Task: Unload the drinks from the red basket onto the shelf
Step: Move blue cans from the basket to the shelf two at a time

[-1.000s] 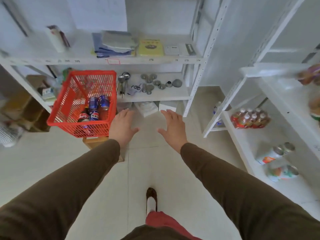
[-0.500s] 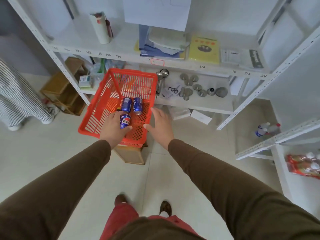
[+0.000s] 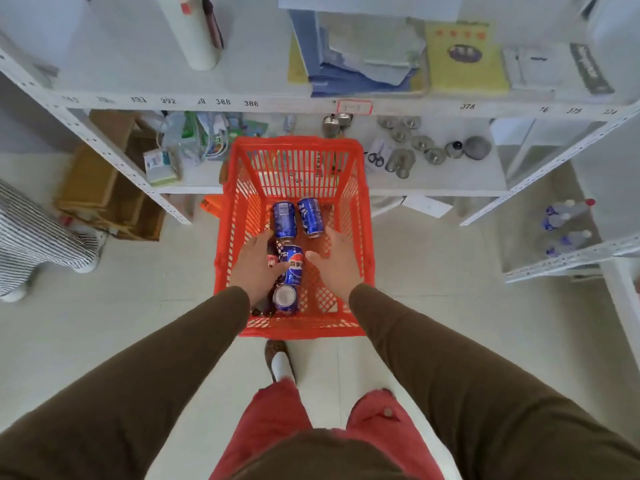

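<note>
both hands now reach deep inside the red basket [image 3: 362, 216], where half a second ago they only hovered at its near rim. left hand [image 3: 257, 266] lies against the nearest blue can [image 3: 290, 271], thumb across it, fingers not yet clamped; right hand [image 3: 335, 266] hangs spread and empty beside it. two more cans [image 3: 298, 218] lie farther in, so unloading has barely begun.

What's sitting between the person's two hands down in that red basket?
In the head view, a blue cola can lies on its side between the left hand and right hand, inside the red basket.
</note>
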